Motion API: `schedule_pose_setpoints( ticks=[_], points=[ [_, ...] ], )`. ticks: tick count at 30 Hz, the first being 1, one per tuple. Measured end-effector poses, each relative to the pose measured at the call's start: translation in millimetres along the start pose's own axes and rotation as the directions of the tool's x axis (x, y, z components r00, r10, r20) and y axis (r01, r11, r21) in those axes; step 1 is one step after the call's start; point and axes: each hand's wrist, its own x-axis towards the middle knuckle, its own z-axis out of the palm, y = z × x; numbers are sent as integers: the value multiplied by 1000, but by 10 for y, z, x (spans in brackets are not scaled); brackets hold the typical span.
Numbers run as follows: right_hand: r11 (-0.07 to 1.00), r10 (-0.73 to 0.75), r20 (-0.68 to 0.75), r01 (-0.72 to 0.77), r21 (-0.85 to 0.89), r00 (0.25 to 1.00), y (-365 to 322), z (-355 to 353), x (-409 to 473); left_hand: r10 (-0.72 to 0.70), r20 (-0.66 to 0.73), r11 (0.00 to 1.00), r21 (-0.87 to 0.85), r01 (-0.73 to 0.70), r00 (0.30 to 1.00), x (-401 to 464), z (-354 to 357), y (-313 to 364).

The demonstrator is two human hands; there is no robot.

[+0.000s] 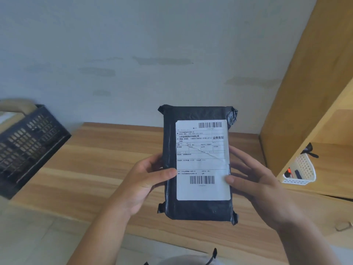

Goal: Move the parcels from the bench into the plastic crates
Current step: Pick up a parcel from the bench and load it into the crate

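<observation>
The left hand and right hand are pinching the black parcel upright between them, above the tabletop.

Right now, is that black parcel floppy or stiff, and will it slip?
The black parcel probably holds its shape: it stands flat between the left hand and right hand without sagging. Its glossy wrap may be slippery. It seems light, though weight cannot be confirmed.

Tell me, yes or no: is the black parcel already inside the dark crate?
No: both hands hold the black parcel up above the bench, with the dark crate apart at the left.
</observation>
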Motion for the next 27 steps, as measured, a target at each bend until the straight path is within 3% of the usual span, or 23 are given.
schedule_pose_setpoints(
  ticks=[8,15,27],
  points=[
    [991,124,274,-104,-86,954,169,1315,256,-5,-321,998,-60,-15,947,-1154,-930,-97],
    [974,220,533,-155,-164,817,368,2662,170,-33,-609,995,-96,-33,792,-2424,-1664,-331],
    [966,258,741,-169,-195,620,835,4427,-428,-40,-776,981,-149,-122,630,-4115,-2511,-671]
  ],
)
